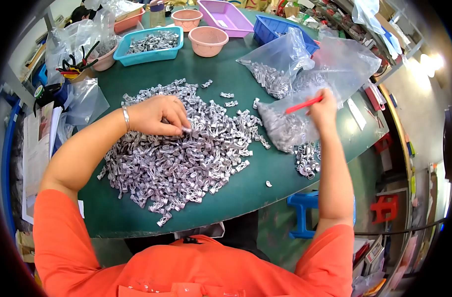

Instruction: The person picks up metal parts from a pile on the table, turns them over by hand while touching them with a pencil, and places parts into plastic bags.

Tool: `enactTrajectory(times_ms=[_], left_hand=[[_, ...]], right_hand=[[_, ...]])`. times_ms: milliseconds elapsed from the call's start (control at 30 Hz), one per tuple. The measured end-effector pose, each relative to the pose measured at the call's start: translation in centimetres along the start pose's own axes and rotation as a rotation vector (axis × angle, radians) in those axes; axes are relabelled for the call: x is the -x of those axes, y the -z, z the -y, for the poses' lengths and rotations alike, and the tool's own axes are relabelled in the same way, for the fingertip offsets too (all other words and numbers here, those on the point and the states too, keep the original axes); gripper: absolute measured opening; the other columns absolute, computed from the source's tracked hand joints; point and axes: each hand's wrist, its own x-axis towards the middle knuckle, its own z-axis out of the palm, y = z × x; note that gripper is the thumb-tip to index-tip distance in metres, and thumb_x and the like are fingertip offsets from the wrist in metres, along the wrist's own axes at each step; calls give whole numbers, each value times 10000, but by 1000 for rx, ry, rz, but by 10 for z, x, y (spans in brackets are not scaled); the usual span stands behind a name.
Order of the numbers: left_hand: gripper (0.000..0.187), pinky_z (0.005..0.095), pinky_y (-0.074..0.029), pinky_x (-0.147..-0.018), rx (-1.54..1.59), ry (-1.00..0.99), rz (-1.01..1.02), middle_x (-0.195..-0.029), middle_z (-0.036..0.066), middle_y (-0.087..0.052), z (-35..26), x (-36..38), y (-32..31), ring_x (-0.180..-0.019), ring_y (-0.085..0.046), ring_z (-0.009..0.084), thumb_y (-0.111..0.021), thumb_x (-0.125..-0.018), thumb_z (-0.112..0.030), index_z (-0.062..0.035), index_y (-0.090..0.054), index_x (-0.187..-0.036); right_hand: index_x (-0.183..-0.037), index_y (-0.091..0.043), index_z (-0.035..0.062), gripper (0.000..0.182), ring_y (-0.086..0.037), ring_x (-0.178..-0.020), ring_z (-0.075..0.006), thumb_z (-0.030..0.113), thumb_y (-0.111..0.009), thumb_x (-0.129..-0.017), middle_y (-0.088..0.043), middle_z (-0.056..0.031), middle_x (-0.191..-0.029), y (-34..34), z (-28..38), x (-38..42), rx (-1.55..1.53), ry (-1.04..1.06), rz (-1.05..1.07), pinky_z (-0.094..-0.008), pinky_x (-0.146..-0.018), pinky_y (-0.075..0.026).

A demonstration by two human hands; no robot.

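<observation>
A big heap of small silver-grey metal clips [186, 163] covers the left and middle of the green table. My left hand [162, 116], with a bracelet at the wrist, is over the top of the heap. Its thumb and fingers are pinched together on a small metal piece [187, 129]. My right hand [324, 110] is closed round a thin red stick-like tool [303, 105], held in the air with its tip to the left. Below the tool lies a clear plastic bag [284, 129] of small grey parts. A smaller pile of clips [307, 161] sits near my right forearm.
A teal tray of metal parts [154, 43], pink bowls [208, 40], a purple tray [226, 17] and a blue basket [273, 30] stand along the back. More filled bags [275, 74] lie at the right. Pliers [77, 64] stand at the left. A blue stool [300, 213] is below the table's edge.
</observation>
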Motion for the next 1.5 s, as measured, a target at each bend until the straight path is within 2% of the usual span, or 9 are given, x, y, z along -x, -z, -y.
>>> enactTrajectory(times_ms=[300,500,700,767,833,967,1233,1300,1500], left_hand=[[167,388,-421,-948,6,59,-39,-1118,109,-637,-4,-52,21,-1107,-548,274,-624,-780,-206,-57,-698,-787],[408,336,-452,-864,-159,106,111,-1168,93,-500,52,-167,-14,-1069,-515,221,-612,-828,-253,-79,-543,-1190],[567,426,-356,-980,-304,359,23,-1255,115,-448,96,-244,-91,-1186,-408,327,-631,-723,-541,-197,-587,-1171],[369,406,-406,-882,-348,319,-17,-1136,75,-490,89,-245,-100,-1103,-446,306,-685,-692,-449,-212,-626,-969],[243,396,-434,-789,-232,150,30,-997,84,-534,105,-246,-109,-986,-513,307,-685,-669,-337,-164,-628,-831],[178,406,-459,-681,-107,-186,285,-780,134,-600,103,-225,-100,-760,-591,310,-577,-723,-232,-73,-647,-763],[287,314,-452,-682,95,317,599,-807,88,-628,62,-193,-62,-758,-575,169,-520,-791,-241,-57,-642,-975],[303,296,-453,-678,121,307,581,-791,72,-620,64,-188,-61,-741,-566,157,-524,-791,-228,-41,-638,-1001],[401,313,-450,-793,226,152,480,-1000,101,-632,84,-159,-60,-883,-571,183,-534,-857,-337,4,-632,-1043]], right_hand=[[-733,-459,50,218,-623,-613,-277,104,-668,-763,-619,-126,-685,36,-13,-57,68,54,-370,-367,-572,-466],[-746,-467,52,251,-583,-651,-312,146,-700,-753,-579,-123,-661,36,-11,-20,303,150,-353,-386,-623,-448],[-768,-482,35,207,-601,-680,-211,116,-668,-804,-627,-96,-762,45,-15,-10,199,273,-557,-317,-656,-475],[-817,-494,22,140,-621,-745,-204,51,-631,-827,-660,-121,-900,32,14,13,-28,651,-641,-302,-724,-492],[-867,-509,15,133,-639,-832,-206,23,-632,-816,-661,-139,-974,1,17,54,-346,787,-281,-294,-735,-496],[-977,-485,6,297,-580,-979,-368,125,-675,-783,-591,-209,-1110,-61,-9,107,-50,355,285,-409,-823,-470],[-998,-450,-11,268,-478,-1101,-425,130,-608,-834,-492,-311,-1195,-107,-29,128,299,352,84,-468,-920,-403],[-1004,-443,-11,259,-479,-1098,-418,122,-597,-844,-510,-289,-1184,-100,-22,134,-268,98,287,-466,-928,-386],[-1050,-471,-36,282,-540,-957,-381,94,-601,-837,-580,-204,-1003,-120,-14,143,-30,108,102,-406,-876,-428]])
